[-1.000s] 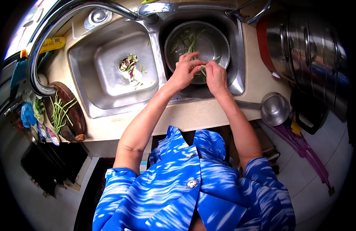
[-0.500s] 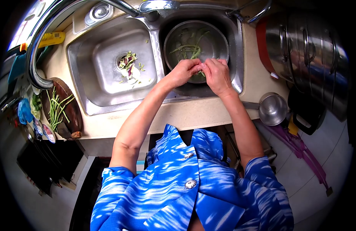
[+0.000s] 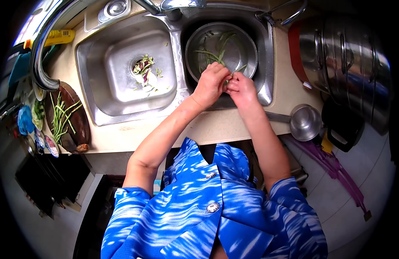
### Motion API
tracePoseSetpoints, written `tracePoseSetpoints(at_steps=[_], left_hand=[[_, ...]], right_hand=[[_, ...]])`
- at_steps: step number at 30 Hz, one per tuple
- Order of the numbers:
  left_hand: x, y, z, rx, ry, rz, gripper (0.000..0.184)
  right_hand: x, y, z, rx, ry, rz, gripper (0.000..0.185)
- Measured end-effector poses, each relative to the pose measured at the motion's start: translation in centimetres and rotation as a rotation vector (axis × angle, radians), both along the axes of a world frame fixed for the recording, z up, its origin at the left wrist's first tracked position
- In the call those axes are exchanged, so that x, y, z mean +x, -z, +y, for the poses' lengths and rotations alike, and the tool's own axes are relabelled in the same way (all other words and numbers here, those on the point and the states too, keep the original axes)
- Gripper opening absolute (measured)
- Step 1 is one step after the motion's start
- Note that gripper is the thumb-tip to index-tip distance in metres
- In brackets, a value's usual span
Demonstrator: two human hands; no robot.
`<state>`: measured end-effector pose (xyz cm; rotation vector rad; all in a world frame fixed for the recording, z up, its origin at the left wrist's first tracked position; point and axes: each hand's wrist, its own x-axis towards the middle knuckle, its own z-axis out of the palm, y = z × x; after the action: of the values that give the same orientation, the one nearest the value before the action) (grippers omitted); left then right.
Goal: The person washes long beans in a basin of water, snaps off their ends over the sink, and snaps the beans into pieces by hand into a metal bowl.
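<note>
Snapping, apparently, a green bean (image 3: 228,78) pinched in the closed grip of left hand (image 3: 211,85) and right hand (image 3: 242,89), over the near rim of the metal pot (image 3: 243,54) in the right sink basin (image 3: 266,88), and probably needing next to release pieces inside.

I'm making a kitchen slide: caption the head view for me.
Bare left hand and bare right hand, close together, over a round grey metal bowl of slender green beans.
</note>
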<state>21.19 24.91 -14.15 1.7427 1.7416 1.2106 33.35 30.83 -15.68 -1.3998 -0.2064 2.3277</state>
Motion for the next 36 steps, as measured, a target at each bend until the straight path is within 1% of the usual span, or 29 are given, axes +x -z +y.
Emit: tracePoseSetpoints(at_steps=[1, 3, 4, 5, 7, 8, 9, 10, 11, 12, 13, 14, 15, 16, 17, 18, 19, 21, 22, 23, 25, 26, 28, 29, 32, 33, 34, 35, 36], left_hand=[[-0.1, 0.0, -0.4, 0.025, 0.011, -0.018, 0.003], [0.3, -0.3, -0.9, 0.048, 0.02, -0.041, 0.003], [0.6, -0.4, -1.3, 0.033, -0.04, -0.086, 0.004], [0.7, -0.6, -1.5, 0.017, -0.1, -0.132, 0.006], [0.9, -0.7, -2.1, 0.031, -0.128, -0.134, 0.006], [1.1, -0.7, -2.6, -0.002, -0.214, -0.326, 0.005], [1.2, -0.9, -2.7, -0.037, -0.301, -0.522, 0.006], [1.1, -0.9, -2.9, -0.037, -0.346, -0.565, 0.009], [1.1, -1.0, -3.2, -0.065, -0.383, -0.693, 0.016], [1.0, -1.5, -3.3, -0.043, -0.408, -0.743, 0.017], [0.7, -1.8, -3.3, -0.016, -0.433, -0.793, 0.018], [0.5, -1.8, -3.4, -0.003, -0.448, -0.886, 0.019], [0.6, -2.3, -3.6, 0.0, -0.449, -0.887, 0.019], [0.8, -3.4, -3.6, 0.041, -0.405, -1.07, 0.02], [0.7, -4.6, -3.7, 0.09, -0.359, -1.249, 0.021], [0.7, -5.8, -3.8, 0.064, -0.332, -1.285, 0.024], [0.6, -6.6, -3.9, 0.069, -0.335, -1.283, 0.024], [0.2, -7.7, -4.1, 0.085, -0.295, -1.412, 0.025], [-0.1, -7.8, -4.2, 0.097, -0.305, -1.415, 0.025], [-0.4, -7.7, -4.2, 0.096, -0.303, -1.415, 0.025], [-0.9, -7.6, -4.1, 0.114, -0.344, -1.519, 0.024], [-1.0, -7.7, -4.1, 0.116, -0.343, -1.556, 0.025], [-1.3, -8.3, -4.0, 0.146, -0.331, -1.562, 0.025], [-1.5, -8.7, -4.1, 0.178, -0.317, -1.569, 0.025], [-2.1, -9.6, -4.0, 0.175, -0.347, -1.572, 0.028], [-2.3, -9.8, -3.9, 0.186, -0.362, -1.589, 0.03], [-2.5, -10.0, -3.7, 0.19, -0.43, -1.626, 0.024], [-2.9, -9.8, -3.7, 0.193, -0.428, -1.623, 0.024], [-3.6, -9.3, -3.8, 0.069, -0.488, -1.488, 0.022]], right_hand=[[0.2, 0.7, 0.3, 0.006, 0.001, 0.003, 0.028], [0.8, 2.2, 1.3, -0.004, 0.113, 0.278, 0.024], [1.0, 3.6, 2.1, 0.13, 0.058, 0.177, 0.018], [1.1, 5.0, 2.7, 0.13, 0.057, 0.177, 0.018], [-0.6, 3.6, 3.6, 0.396, -0.078, -0.592, 0.036], [-1.6, 6.6, 3.8, 0.636, -0.066, -0.884, 0.043], [-1.8, 7.1, 4.5, 0.641, -0.064, -0.883, 0.043], [-1.6, 7.6, 5.0, 0.814, -0.272, -0.892, 0.038], [-1.4, 8.1, 5.5, 0.979, -0.486, -0.892, 0.033], [-2.1, 8.4, 5.8, 0.796, -0.561, -0.858, 0.025], [-2.4, 8.6, 5.9, 0.8, -0.562, -0.859, 0.025], [-2.9, 8.8, 5.8, 0.631, -0.797, -0.826, 0.023], [-3.5, 8.2, 5.7, 0.452, -1.024, -0.783, 0.023], [-3.2, 9.4, 5.4, 0.454, -1.026, -0.783, 0.023], [-3.3, 10.5, 4.8, 0.189, -0.838, -0.458, 0.026], [-3.3, 11.3, 4.6, -0.071, -0.633, -0.14, 0.032], [-3.7, 10.3, 4.5, -0.068, -0.638, -0.138, 0.032], [-4.3, 8.0, 3.8, 0.078, -0.809, -0.376, 0.038], [-4.8, 6.8, 2.9, 0.452, -1.066, -0.652, 0.046], [-5.1, 9.4, 2.0, 0.703, -1.131, -0.846, 0.047], [-5.5, 7.5, 0.6, 0.179, -0.809, -0.578, 0.045], [-5.8, 7.6, 0.6, 0.18, -0.808, -0.578, 0.045], [-6.3, 6.9, 0.2, 0.489, -1.309, -0.619, 0.04], [-6.3, 6.6, -0.2, 0.504, -1.316, -0.632, 0.033], [-5.5, 9.1, 0.0, 0.542, -1.215, -0.613, 0.026], [-5.0, 8.8, 0.3, 0.493, -1.017, -0.486, 0.023], [-4.6, 8.0, 0.5, 0.442, -0.818, -0.36, 0.02], [-4.3, 7.2, 0.7, 0.446, -0.818, -0.357, 0.02], [-4.1, 5.5, 0.9, 0.492, -0.665, -0.317, 0.017]])
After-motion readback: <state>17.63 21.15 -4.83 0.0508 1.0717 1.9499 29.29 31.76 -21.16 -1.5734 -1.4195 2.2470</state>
